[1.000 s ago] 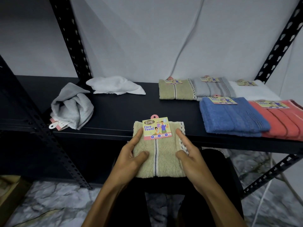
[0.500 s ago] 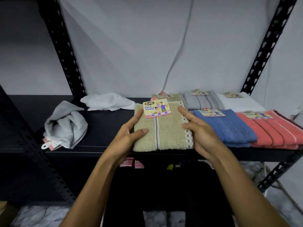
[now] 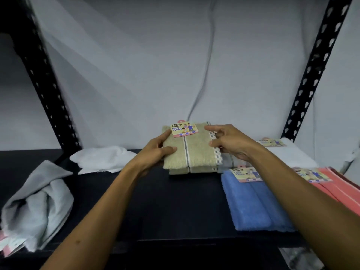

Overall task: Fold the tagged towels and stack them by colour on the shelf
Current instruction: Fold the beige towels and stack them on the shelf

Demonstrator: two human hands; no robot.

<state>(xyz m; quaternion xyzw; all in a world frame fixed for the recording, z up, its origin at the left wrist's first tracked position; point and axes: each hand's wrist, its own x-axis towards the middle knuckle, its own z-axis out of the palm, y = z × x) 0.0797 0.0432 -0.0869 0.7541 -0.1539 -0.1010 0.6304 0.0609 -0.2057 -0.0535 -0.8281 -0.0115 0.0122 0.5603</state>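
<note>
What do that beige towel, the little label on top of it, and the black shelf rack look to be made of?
The beige towel looks like soft looped terry cloth, probably cotton: fuzzy matte pile, woven stripe. Its label seems printed card or glossy paper: flat, stiff, bright colours. The shelf and slotted posts look like black-painted metal, though the board could be coated wood.

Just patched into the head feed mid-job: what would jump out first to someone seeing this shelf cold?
Centre of the shelf: the left hand and right hand hold a folded beige towel with a bright tag over another beige towel. To the right lie a folded blue towel and a coral towel; at far left a grey towel sits crumpled, unfolded.
</note>
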